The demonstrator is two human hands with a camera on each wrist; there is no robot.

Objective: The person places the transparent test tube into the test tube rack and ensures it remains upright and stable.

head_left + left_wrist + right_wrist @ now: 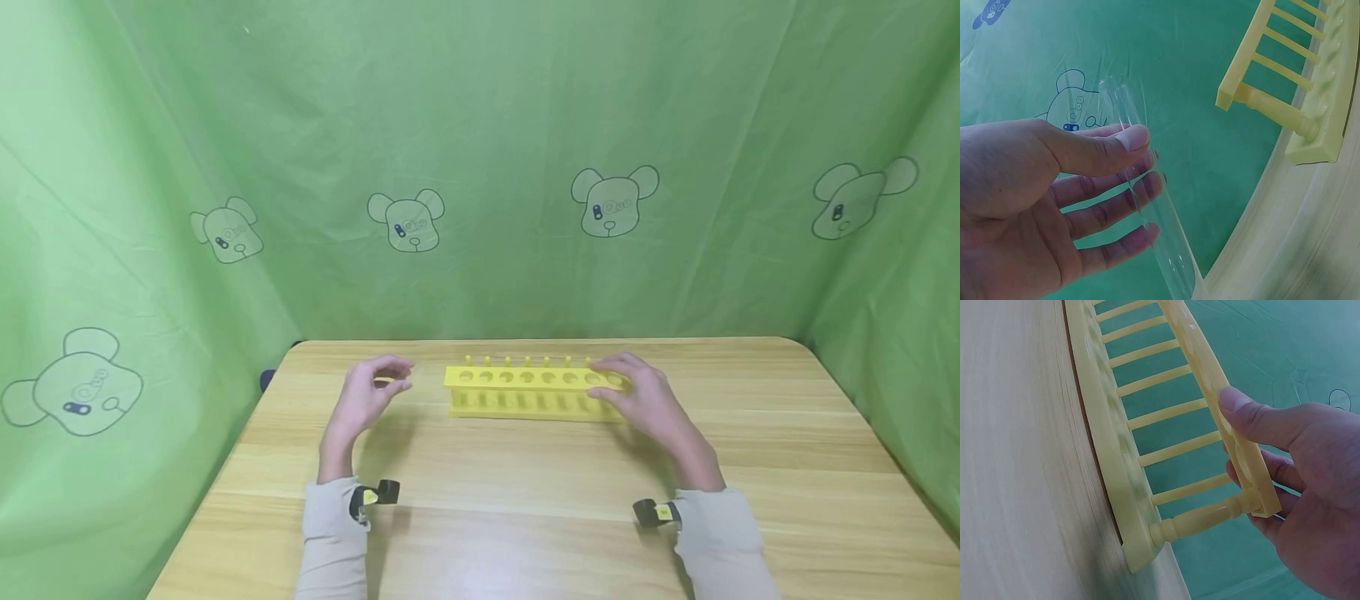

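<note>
Left hand [1029, 206] pinched a clear glass test tube [1147, 200] between thumb and fingertips, held left of the yellow rack [536, 392] on the wooden table [525, 500]. Right hand [1297, 487] gripped the rack's right end. The tube looked light, slick and breakable (best held mid-length).

Light wooden table [525, 517]; green bear-print curtain [480, 125] around, probably plastic.
</note>
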